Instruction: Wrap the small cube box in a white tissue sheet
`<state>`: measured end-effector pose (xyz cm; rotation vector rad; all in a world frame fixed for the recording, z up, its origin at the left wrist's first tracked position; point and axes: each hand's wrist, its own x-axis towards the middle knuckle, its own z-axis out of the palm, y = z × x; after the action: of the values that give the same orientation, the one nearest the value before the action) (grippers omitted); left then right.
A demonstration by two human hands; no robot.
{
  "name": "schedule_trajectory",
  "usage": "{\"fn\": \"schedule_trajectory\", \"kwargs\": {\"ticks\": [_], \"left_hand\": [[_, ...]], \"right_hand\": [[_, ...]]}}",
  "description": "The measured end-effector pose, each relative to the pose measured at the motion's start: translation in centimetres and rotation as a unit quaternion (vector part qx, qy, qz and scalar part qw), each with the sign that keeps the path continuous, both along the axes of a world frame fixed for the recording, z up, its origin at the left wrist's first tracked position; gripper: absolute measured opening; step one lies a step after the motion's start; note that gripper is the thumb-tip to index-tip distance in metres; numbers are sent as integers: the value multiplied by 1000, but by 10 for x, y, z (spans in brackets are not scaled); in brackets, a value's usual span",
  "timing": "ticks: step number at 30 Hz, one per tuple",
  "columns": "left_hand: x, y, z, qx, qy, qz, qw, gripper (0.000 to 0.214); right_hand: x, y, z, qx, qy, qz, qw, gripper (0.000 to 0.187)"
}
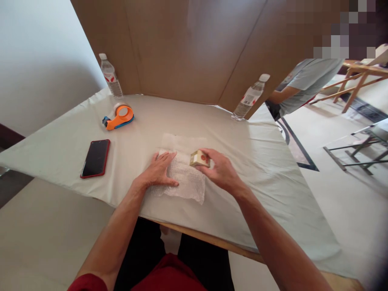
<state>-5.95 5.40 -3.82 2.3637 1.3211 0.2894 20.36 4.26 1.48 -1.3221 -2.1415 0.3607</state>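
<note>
A sheet of bubble wrap lies on the cloth-covered table in front of me. My left hand rests flat on its left part, fingers spread and thumb pointing right. Between the thumb and fingers of my right hand is a small cream and gold box with a red mark on one side. The box is over the right side of the bubble wrap; whether it touches the sheet I cannot tell. My right palm hides the box's far right end.
An orange tape dispenser and a phone in a red case lie on the left of the tablecloth. Water bottles stand at back left and back right, against a cardboard panel. A person is beyond it.
</note>
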Motion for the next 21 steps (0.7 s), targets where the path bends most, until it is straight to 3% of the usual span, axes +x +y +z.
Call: {"fn": "schedule_trajectory", "kwargs": {"ticks": [4,9,21], "left_hand": [[-2,0,-2,-11,-20,7,1000,122],[-3,0,-2,-13,-25,11,1000,121],[-1,-2,1,-18,-26,14,999,117]], "right_hand": [[-43,11,-15,-51,-65,79,993,42],[-52,19,-44,-81,-77,98,989,53],[-54,17,-46,-109,-69,69,989,56]]}}
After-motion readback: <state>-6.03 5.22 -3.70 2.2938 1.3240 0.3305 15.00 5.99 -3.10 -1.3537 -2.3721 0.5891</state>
